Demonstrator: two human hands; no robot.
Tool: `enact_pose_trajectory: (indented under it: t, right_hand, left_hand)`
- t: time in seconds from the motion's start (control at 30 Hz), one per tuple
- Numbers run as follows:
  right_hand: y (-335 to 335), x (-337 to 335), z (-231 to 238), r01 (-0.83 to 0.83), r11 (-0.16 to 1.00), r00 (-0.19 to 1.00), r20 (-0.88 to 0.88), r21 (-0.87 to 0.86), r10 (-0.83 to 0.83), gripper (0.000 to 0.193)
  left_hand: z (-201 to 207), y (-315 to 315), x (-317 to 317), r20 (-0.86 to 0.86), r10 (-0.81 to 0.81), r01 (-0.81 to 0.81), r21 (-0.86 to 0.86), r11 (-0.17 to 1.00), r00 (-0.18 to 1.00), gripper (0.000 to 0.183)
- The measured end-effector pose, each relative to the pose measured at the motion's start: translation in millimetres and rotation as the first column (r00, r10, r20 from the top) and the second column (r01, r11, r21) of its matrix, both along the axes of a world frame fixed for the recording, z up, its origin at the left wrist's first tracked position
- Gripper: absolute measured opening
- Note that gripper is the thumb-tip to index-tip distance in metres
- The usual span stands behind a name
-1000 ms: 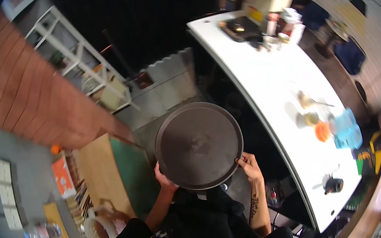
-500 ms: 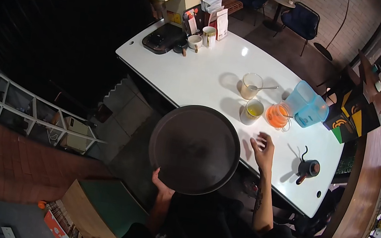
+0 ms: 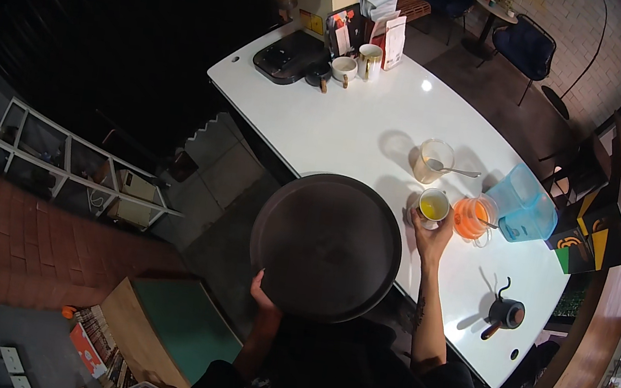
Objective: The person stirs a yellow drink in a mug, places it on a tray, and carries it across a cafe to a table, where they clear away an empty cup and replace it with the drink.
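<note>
The person stands at the long white counter (image 3: 351,132), holding a round, dark, flat tray (image 3: 325,245) level in front of the chest. The left hand (image 3: 262,292) has its grip clenched on the tray's rim at about seven o'clock, thumb on top. The tray's far edge overlaps the counter's near edge.

The right hand (image 3: 430,233) reaches out at two o'clock from the tray and wraps its grip around a small white cup of yellow liquid (image 3: 433,206), which stands on the counter just beside the tray's rim.

At three o'clock from that cup sits a clear glass cup of orange liquid (image 3: 471,217), with a pale blue plastic jug (image 3: 521,204) just beyond it. At twelve o'clock stands a clear glass with a spoon (image 3: 433,161) in it. A small black gooseneck kettle (image 3: 505,313) sits well apart at five o'clock.
</note>
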State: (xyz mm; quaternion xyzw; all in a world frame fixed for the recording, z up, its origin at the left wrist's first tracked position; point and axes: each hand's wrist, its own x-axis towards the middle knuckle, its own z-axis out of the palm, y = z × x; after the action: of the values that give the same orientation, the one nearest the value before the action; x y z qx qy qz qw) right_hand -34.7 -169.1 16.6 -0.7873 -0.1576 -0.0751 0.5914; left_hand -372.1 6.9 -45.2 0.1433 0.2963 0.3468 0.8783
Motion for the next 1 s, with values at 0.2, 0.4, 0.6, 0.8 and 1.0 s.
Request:
enact_pose_trajectory:
  t: [0.2, 0.4, 0.6, 0.8, 1.0]
  right_hand:
    - [11.0, -21.5, 53.1, -0.035, 0.999, 0.999, -0.011, 0.016, 0.035, 0.065]
    - [92.2, -67.1, 97.3, -0.254, 0.966, 0.967, -0.016, -0.047, 0.254, 0.065]
    - [222.3, -120.5, 109.3, -0.442, 0.885, 0.897, -0.075, -0.147, 0.436, 0.063]
    - [330.6, -149.6, 105.0, -0.570, 0.811, 0.821, -0.056, -0.131, 0.568, 0.072]
    - [415.7, -151.4, 107.6, -0.750, 0.650, 0.661, -0.119, -0.119, 0.741, 0.090]
  left_hand:
    - [-10.8, 31.5, 8.7, 0.124, -0.082, 0.088, -0.038, 0.995, 0.989, 0.045]
    - [-26.8, 84.4, 15.0, 0.223, -0.095, 0.134, -0.167, 0.977, 0.970, 0.045]
    - [-22.9, 172.6, -8.0, 0.227, -0.127, 0.151, -0.092, 0.984, 0.966, 0.036]
    - [15.5, 250.8, -38.7, 0.170, -0.042, 0.070, -0.167, 0.983, 0.985, 0.033]
    - [-8.8, 325.7, -63.5, 0.094, 0.071, -0.062, -0.091, 0.994, 0.993, 0.048]
